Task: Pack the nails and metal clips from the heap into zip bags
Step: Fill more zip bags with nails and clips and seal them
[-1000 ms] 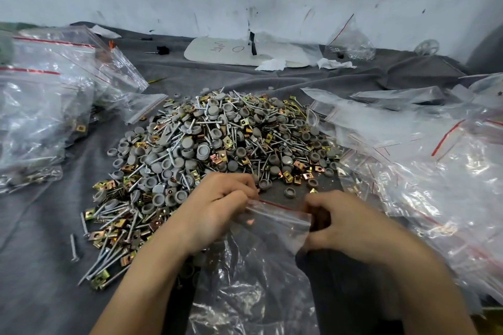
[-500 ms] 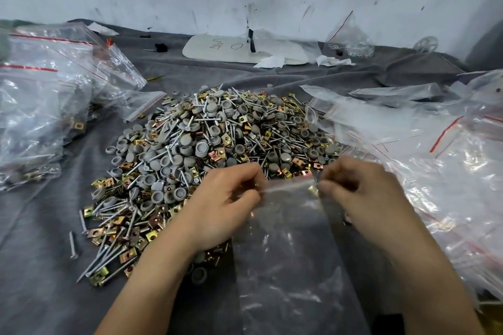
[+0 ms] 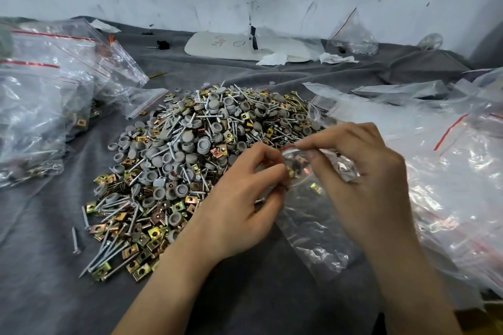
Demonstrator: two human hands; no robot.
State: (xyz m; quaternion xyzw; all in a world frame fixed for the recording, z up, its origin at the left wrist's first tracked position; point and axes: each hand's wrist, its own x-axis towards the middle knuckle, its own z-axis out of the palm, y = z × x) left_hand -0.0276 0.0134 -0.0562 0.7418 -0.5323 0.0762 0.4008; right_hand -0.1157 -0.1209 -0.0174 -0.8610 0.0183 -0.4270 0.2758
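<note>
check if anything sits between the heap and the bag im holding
Nothing visible: the bag lies at the edge of the heap. The left hand and right hand pinch its top; whether its mouth is open is unclear.

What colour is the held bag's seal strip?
The zip bag seal strip is red; head view.

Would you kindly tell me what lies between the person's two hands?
The zip bag, its red-striped mouth pinched by left hand and right hand, in the head view.
</note>
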